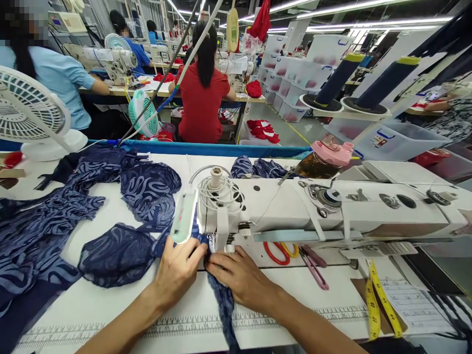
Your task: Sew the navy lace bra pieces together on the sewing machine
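Observation:
A navy patterned bra lies on the white sewing table, its cups to the left and part of it passing under the presser foot of the sewing machine. My left hand is closed on the fabric just left of the needle area, thumb and fingers pressed together. On the other side, my right hand grips the fabric close to the presser foot, fingers bent over it. A narrow navy end hangs from beneath the right fingers toward the table's front edge. The needle tip is hidden.
A heap of navy pieces covers the table's left. Red-handled scissors and pink tweezers lie under the machine arm. A yellow tape measure is at right, a pink-lidded bottle behind. Co-workers sit ahead.

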Tool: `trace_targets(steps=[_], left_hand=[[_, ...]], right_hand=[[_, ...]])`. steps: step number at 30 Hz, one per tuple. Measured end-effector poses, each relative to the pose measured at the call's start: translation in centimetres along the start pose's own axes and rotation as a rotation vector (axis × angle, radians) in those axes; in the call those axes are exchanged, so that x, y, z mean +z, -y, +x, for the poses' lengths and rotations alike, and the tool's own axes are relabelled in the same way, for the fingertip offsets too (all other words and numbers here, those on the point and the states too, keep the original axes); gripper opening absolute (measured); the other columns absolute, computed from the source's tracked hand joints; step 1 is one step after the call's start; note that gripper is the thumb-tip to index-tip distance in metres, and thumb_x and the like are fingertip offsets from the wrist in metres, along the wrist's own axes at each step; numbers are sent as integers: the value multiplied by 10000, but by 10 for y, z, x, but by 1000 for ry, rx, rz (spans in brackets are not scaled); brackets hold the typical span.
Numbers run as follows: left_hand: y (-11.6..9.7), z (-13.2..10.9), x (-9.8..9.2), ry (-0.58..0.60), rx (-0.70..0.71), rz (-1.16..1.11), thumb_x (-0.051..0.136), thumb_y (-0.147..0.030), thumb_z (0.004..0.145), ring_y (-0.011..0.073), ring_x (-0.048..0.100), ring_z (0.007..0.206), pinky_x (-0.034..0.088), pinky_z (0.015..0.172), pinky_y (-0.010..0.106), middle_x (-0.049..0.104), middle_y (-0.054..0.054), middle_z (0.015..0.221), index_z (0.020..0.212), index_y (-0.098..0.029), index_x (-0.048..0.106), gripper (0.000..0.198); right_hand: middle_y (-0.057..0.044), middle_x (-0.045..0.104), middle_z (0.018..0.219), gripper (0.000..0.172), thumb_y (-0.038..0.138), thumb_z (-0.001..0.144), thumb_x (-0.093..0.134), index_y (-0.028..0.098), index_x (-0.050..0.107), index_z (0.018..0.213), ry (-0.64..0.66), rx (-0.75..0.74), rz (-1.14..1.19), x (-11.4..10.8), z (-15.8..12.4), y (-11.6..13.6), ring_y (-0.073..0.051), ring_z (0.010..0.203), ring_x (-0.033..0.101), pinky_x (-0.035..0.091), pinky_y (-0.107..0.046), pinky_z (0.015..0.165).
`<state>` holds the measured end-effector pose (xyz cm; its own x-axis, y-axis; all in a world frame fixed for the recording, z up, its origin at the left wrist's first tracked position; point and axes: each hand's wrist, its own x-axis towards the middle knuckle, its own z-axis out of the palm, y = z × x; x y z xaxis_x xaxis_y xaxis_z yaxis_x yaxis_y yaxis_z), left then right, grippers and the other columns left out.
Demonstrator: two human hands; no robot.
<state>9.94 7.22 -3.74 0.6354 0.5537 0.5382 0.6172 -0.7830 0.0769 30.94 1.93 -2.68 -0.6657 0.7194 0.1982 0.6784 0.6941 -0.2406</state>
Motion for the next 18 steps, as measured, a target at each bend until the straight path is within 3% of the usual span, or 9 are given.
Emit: trace_targets(steps=[6,11,18], left_hand=[[-9,-4,1,8,-39,-37,433,15,869,191,606,778,388,827,398,659,48,801,967,-161,643,291],[-6,-5,3,55,-55,-29,418,12,870,165,557,652,361,714,346,590,6,703,960,-174,642,305],[2,2,5,150,-73,23,432,-40,873,178,566,698,402,732,351,630,28,783,953,-184,621,251]], right_hand=[[-77,642,1243,478,31,844,524,171,529,1301,0,24,15,2,-2,2,-196,1047,538,314,-378,955],[-69,657,1228,499,19,839,501,192,535,1306,-18,30,-3,6,-6,0,-198,985,552,302,-397,985],[-98,689,1131,557,36,841,479,168,484,1381,-2,76,-20,11,-3,-1,-232,1079,539,293,-441,1039]])
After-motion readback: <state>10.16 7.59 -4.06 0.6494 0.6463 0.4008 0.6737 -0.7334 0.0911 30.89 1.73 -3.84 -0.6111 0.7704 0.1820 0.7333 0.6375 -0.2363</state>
